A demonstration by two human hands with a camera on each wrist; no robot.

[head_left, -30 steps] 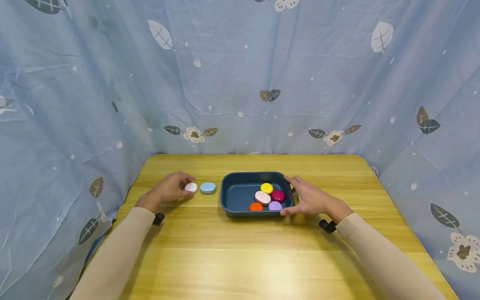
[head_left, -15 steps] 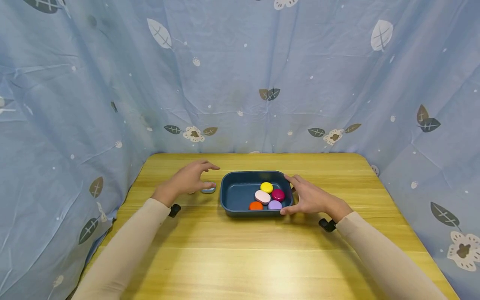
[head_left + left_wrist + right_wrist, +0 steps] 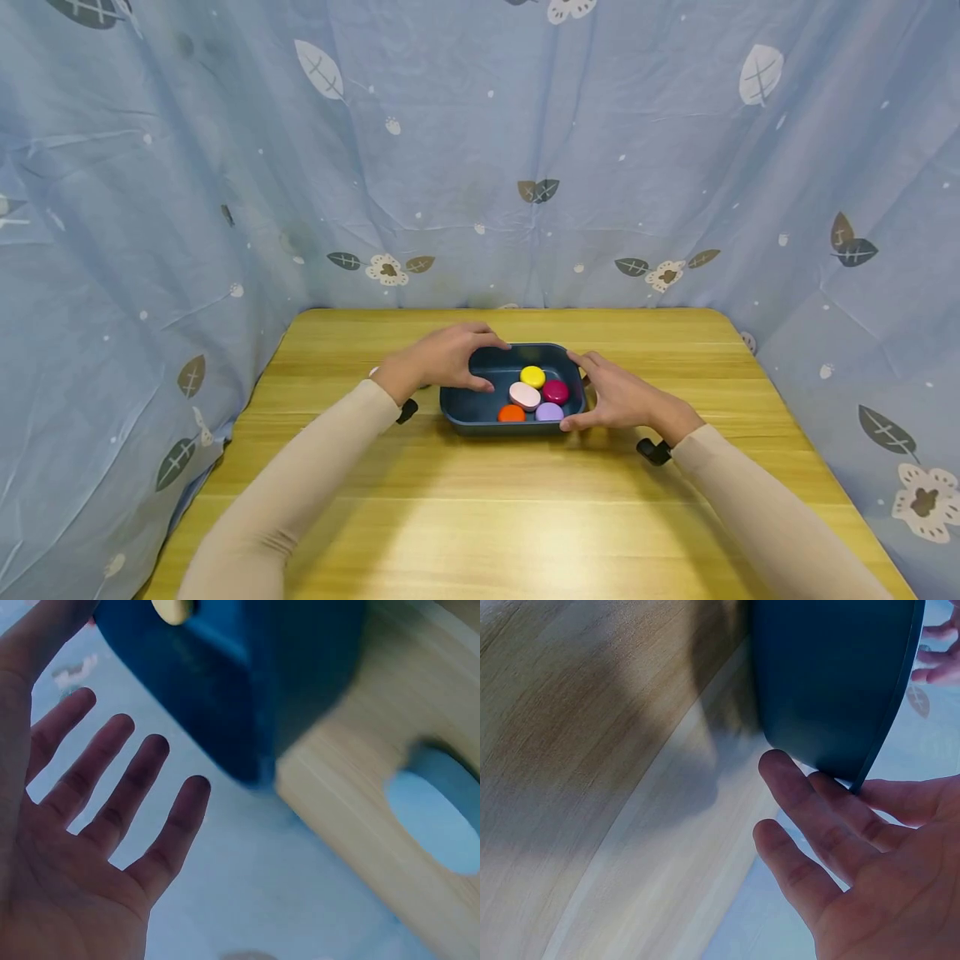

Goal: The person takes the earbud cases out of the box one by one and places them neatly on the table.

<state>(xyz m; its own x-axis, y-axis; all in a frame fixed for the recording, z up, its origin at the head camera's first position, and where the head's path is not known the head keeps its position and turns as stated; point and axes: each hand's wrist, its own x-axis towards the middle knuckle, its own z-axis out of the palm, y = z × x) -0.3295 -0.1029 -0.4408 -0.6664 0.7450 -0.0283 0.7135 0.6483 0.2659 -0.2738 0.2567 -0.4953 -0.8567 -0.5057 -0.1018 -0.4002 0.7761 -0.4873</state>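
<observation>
A dark blue tray [image 3: 459,408] sits mid-table and holds yellow [image 3: 533,377], pink [image 3: 525,395], magenta [image 3: 556,391], orange [image 3: 512,413] and lilac [image 3: 550,412] pebbles. My left hand [image 3: 468,360] hovers over the tray's left end with its fingers spread and holds nothing; the left wrist view shows its bare palm [image 3: 97,825] beside the tray [image 3: 247,675]. My right hand [image 3: 600,393] rests against the tray's right wall, fingers straight along the tray's outer side [image 3: 825,675]. A light blue pebble [image 3: 442,825] lies on the table left of the tray.
The wooden table [image 3: 480,500] is hemmed in by a blue leaf-print curtain [image 3: 480,167] at the back and both sides. A sliver of a white pebble [image 3: 372,372] shows behind my left wrist. Bare wood stretches between the tray and the near edge.
My left hand let go of the white pebble at the left and swept right, past the blue pebble, to above the tray. The right hand and tray stayed put.
</observation>
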